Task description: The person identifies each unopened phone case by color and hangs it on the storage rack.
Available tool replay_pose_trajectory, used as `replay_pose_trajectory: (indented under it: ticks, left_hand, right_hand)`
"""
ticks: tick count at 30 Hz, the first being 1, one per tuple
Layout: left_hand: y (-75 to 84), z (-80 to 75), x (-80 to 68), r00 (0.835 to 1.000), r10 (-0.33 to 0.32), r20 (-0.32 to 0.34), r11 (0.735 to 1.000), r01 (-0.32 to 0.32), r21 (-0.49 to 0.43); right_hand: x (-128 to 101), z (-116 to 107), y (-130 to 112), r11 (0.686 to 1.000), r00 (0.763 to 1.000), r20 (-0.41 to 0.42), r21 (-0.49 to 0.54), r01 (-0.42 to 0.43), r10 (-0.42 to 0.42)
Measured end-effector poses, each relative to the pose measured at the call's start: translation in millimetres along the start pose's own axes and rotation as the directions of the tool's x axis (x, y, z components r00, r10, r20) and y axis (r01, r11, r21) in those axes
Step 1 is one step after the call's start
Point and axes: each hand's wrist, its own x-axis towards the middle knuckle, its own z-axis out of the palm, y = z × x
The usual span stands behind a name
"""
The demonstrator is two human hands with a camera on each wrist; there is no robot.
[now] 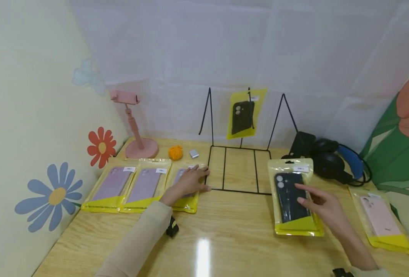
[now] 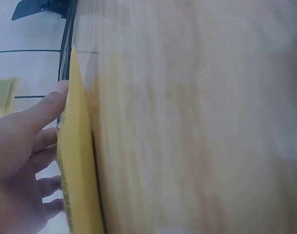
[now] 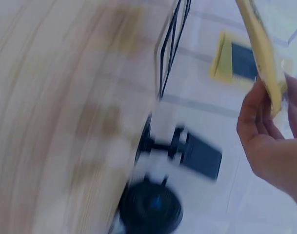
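My right hand (image 1: pixel 325 209) pinches the right side of a packaged black phone case (image 1: pixel 289 200), raised above the table in a clear and yellow bag. In the right wrist view, thumb and fingers close on the bag's yellow edge (image 3: pixel 265 53). The left hand (image 1: pixel 188 182) lies over a packaged purple phone case (image 1: pixel 179 175), partly hiding it, with its fingertips by the left side of a black wire rack (image 1: pixel 240 191). From the left wrist, its fingers look loosely extended against the yellow bag (image 2: pixel 80 161). Another bagged black phone case (image 1: pixel 242 115) hangs on the rack's middle hook.
Two more bagged purple cases (image 1: pixel 143 184) lie to the left. Behind them stand a pink phone stand (image 1: pixel 142 148), an orange fuzzy ball (image 1: pixel 175 152) and a small silver block (image 1: pixel 193 154). Black headphones (image 1: pixel 332 163) and a bagged pink case (image 1: pixel 381 215) are at the right.
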Motion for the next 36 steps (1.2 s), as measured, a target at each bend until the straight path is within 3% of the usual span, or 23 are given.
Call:
replay_pose_trajectory:
  ticks: [5, 9, 17, 26, 28, 36]
  left_hand:
    - [0.1, -0.6, 0.4, 1.000, -0.002, 0.001, 1.000, 0.002, -0.004]
    - [0.3, -0.1, 0.6, 1.000, -0.001, 0.004, 1.000, 0.001, -0.004]
    - [-0.1, -0.4, 1.5, 1.000, 0.010, -0.006, 1.000, -0.011, -0.004]
    - [-0.4, -1.5, 1.4, 1.000, 0.020, -0.009, 1.000, -0.020, -0.004]
    - [-0.1, -1.5, 1.0, 1.000, 0.019, -0.010, 1.000, -0.019, -0.004]
    - [1.5, -0.6, 0.0, 1.000, 0.007, -0.011, 1.000, -0.007, -0.007]
  right_hand:
    - [7.4, 26.7, -20.5, 0.993, 0.997, -0.029, 0.096, 0.068, -0.065]
    - [11.1, 38.5, -38.2, 0.987, 0.990, -0.086, 0.113, 0.118, -0.109]
    - [23.0, 46.9, -73.6, 0.947, 0.960, -0.153, 0.190, 0.260, -0.233]
    - [34.0, 51.0, -94.4, 0.899, 0.930, -0.152, 0.242, 0.364, -0.336]
    - [37.3, 52.0, -96.6, 0.895, 0.926, -0.147, 0.242, 0.374, -0.347]
    - [52.5, 56.1, -99.9, 0.924, 0.954, -0.114, 0.241, 0.297, -0.277]
